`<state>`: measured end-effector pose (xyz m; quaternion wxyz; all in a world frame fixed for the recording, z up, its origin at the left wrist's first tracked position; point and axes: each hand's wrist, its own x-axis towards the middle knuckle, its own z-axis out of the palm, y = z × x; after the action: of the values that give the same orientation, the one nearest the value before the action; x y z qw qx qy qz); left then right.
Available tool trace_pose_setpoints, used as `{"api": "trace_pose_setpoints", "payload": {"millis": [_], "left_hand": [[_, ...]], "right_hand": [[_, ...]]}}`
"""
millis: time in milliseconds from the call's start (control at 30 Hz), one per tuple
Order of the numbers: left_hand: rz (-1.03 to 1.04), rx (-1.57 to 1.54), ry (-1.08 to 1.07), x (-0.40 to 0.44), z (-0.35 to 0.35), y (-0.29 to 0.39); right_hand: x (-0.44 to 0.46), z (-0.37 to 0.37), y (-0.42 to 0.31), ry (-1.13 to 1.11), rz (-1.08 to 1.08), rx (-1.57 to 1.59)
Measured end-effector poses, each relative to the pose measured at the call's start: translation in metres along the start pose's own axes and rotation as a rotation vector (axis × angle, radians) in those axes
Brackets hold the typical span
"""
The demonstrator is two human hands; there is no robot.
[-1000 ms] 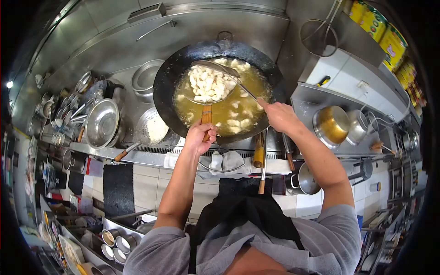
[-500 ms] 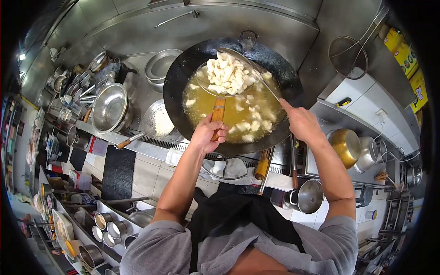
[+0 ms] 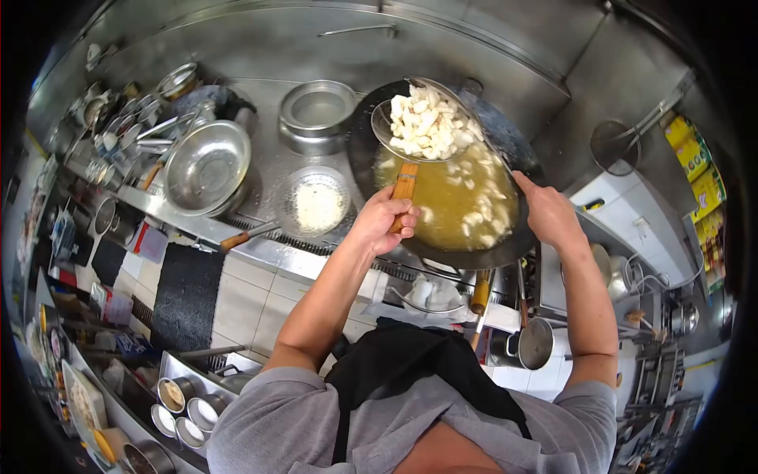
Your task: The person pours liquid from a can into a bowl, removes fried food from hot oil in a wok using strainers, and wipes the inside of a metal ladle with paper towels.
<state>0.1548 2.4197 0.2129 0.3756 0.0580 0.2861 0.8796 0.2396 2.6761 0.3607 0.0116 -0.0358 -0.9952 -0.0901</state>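
Observation:
My left hand (image 3: 387,223) is closed round the wooden handle (image 3: 405,183) of a wire strainer (image 3: 382,125). Pale, chunky food pieces (image 3: 430,126) are heaped in the mesh, held over the back left of a large black wok (image 3: 517,142). Yellow oil (image 3: 442,201) fills the wok's bottom, and more pale pieces (image 3: 482,225) float in it on the right. In my right hand (image 3: 546,212) is the thin metal handle of a ladle (image 3: 496,146), the index finger stretched along it. The ladle's head is against the strainer's far side, partly hidden by the food.
Left of the wok, a perforated skimmer (image 3: 316,201) with pale crumbs lies on the counter. Behind it stands a steel pot (image 3: 316,107); farther left is a steel basin (image 3: 212,170). A strainer (image 3: 616,146) hangs at right. A saucepan (image 3: 535,344) sits below the counter's right front.
The view has swung left, so the wok and counter appear farther right. The filled strainer and ladle sit slightly nearer the wok's back rim. Both hands keep their grips.

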Motion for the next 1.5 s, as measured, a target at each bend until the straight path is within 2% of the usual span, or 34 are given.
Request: {"api": "trace_pose_setpoints", "payload": {"millis": [233, 300, 500, 567, 633, 733, 767, 833, 867, 1100, 1167, 1200, 1233, 1267, 1300, 1333, 1400, 1433, 1467, 1500], "left_hand": [[0.222, -0.018, 0.05, -0.094, -0.037, 0.072], [0.296, -0.009, 0.114, -0.123, -0.05, 0.091], [0.454, 0.156, 0.316, -0.206, -0.115, 0.145], [0.457, 0.188, 0.462, -0.227, -0.135, 0.161], [0.489, 0.239, 0.523, -0.24, -0.154, 0.177], [0.396, 0.509, 0.805, -0.247, -0.203, 0.201], [0.393, 0.513, 0.811, -0.245, -0.214, 0.204], [0.263, 0.752, 1.149, -0.237, -0.233, 0.208], [0.273, 0.812, 1.226, -0.233, -0.247, 0.209], [0.294, 0.929, 1.405, -0.225, -0.282, 0.203], [0.157, 1.209, 1.501, -0.219, -0.294, 0.202], [0.151, 1.215, 1.497, -0.214, -0.299, 0.2], [0.107, 1.348, 1.539, -0.209, -0.289, 0.198], [0.06, 1.484, 1.575, -0.203, -0.282, 0.195], [0.055, 1.493, 1.568, -0.199, -0.274, 0.192], [0.068, 1.487, 1.566, -0.194, -0.269, 0.188], [0.086, 1.473, 1.566, -0.187, -0.265, 0.184], [0.083, 1.481, 1.554, -0.187, -0.264, 0.183], [0.107, 1.498, 1.569, -0.187, -0.263, 0.181], [0.128, 1.516, 1.581, -0.186, -0.263, 0.18]], "right_hand": [[0.03, -0.048, -0.117, 0.065, -0.146, -0.065], [0.045, -0.051, -0.151, 0.13, -0.268, -0.024], [0.098, -0.04, -0.274, 0.075, -0.498, 0.061], [0.119, -0.021, -0.312, 0.067, -0.594, 0.161], [0.137, 0.003, -0.353, -0.018, -0.589, 0.269], [0.166, 0.058, -0.405, -0.058, -0.634, 0.523], [0.179, 0.079, -0.421, -0.096, -0.624, 0.608], [0.187, 0.109, -0.445, -0.179, -0.565, 0.639], [0.185, 0.113, -0.452, -0.261, -0.507, 0.665], [0.18, 0.127, -0.458, -0.273, -0.388, 0.707], [0.177, 0.122, -0.452, -0.26, -0.372, 0.711], [0.175, 0.12, -0.449, -0.244, -0.368, 0.712], [0.179, 0.125, -0.449, -0.245, -0.362, 0.717], [0.183, 0.134, -0.449, -0.187, -0.399, 0.762], [0.187, 0.144, -0.447, -0.127, -0.435, 0.804], [0.183, 0.138, -0.443, -0.126, -0.426, 0.808], [0.17, 0.117, -0.433, -0.292, -0.333, 0.954], [0.173, 0.122, -0.43, -0.29, -0.321, 0.958], [0.177, 0.126, -0.427, -0.183, -0.33, 1.038], [0.181, 0.133, -0.409, -0.226, -0.288, 1.183]]}}
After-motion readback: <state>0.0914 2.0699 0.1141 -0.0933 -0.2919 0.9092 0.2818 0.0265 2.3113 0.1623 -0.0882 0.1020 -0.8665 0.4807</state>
